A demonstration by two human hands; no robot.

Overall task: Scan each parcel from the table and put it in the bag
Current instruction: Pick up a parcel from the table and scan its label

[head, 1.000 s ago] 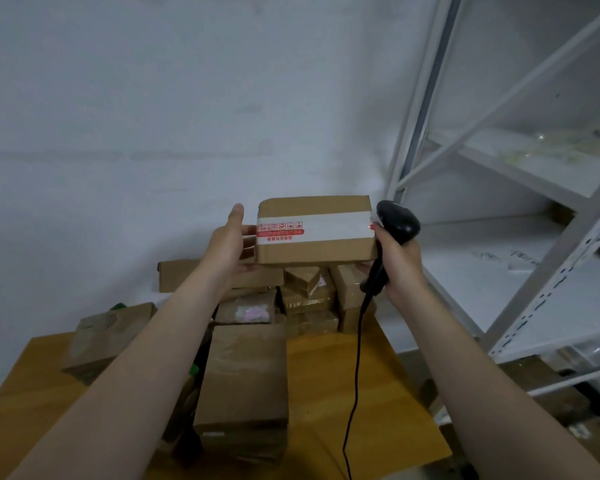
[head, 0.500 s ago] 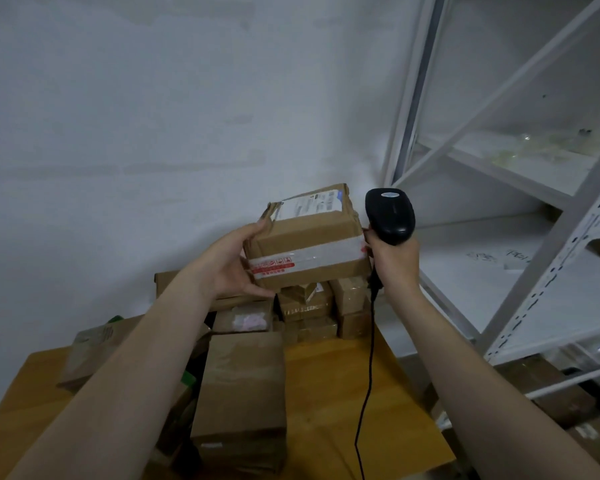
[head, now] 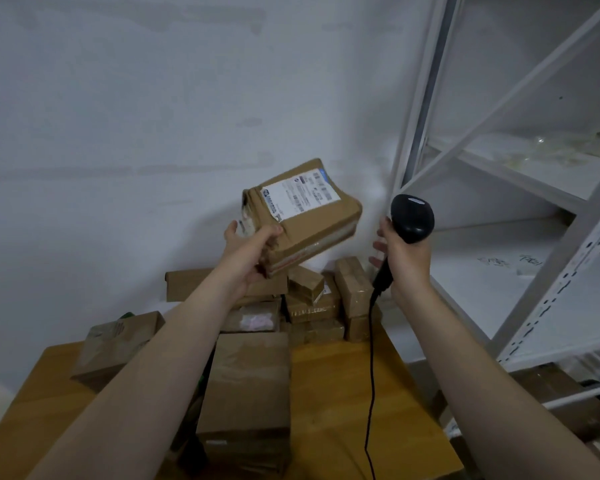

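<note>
white wall, white metal shelving at right

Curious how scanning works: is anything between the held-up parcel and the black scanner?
Head view: nothing but fingertips of the right hand curled round the scanner; otherwise the gap to the parcel is bare, white wall behind.

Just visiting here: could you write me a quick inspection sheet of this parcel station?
Surface: wooden table, parcel pile on it.
Job's things: parcel held tilted, label up; black scanner; bag not seen.
Clutter: green item behind the pile, mostly hidden.
Hands: left hand grips the parcel; right hand grips the scanner.
Cables: scanner cord hangs down over the table.
Surroundings: white wall; white shelving at right.
</note>
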